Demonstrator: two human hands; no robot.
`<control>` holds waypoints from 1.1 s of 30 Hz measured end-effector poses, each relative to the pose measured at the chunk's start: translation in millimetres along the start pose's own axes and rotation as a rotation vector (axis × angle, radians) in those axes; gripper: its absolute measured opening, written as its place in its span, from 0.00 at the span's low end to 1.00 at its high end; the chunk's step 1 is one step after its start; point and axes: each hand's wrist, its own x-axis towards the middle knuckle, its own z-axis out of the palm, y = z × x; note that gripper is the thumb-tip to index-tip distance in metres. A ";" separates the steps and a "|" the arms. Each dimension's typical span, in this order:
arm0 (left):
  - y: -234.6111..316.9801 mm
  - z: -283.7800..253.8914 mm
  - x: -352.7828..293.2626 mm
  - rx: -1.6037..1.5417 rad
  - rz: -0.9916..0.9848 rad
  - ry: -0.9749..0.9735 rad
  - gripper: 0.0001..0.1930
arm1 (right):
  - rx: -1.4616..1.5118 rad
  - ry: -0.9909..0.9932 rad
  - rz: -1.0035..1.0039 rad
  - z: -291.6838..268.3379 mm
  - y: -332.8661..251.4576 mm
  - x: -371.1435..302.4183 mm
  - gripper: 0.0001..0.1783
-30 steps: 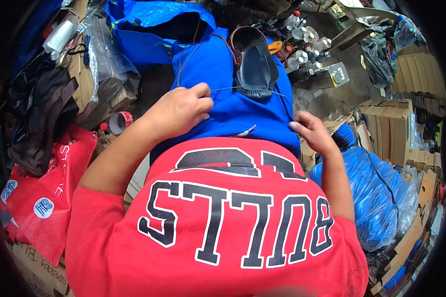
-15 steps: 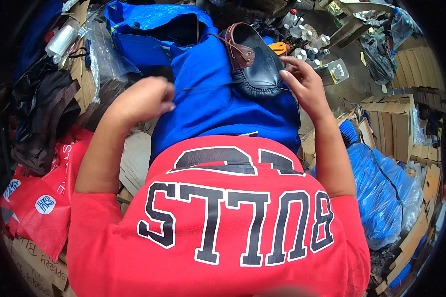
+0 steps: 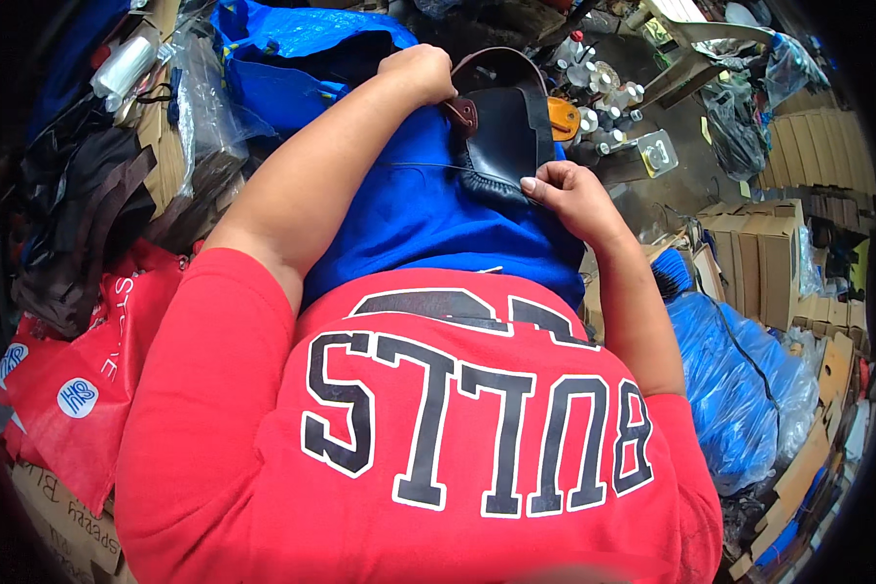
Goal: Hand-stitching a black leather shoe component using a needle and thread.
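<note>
Keep your left hand clamped on the far edge of the black leather shoe upper; your right hand, at its near seam, pinches the thread—draw it taut, evenly.

On the blue lap, the left hand grips the far edge of a black leather shoe upper; the right hand pinches its near stitched edge, a thread running left.
</note>
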 end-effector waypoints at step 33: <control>51.1 32.4 -40.1 -0.434 0.656 -0.024 0.11 | -0.482 0.007 -0.419 -15.4 -4.9 -24.3 0.14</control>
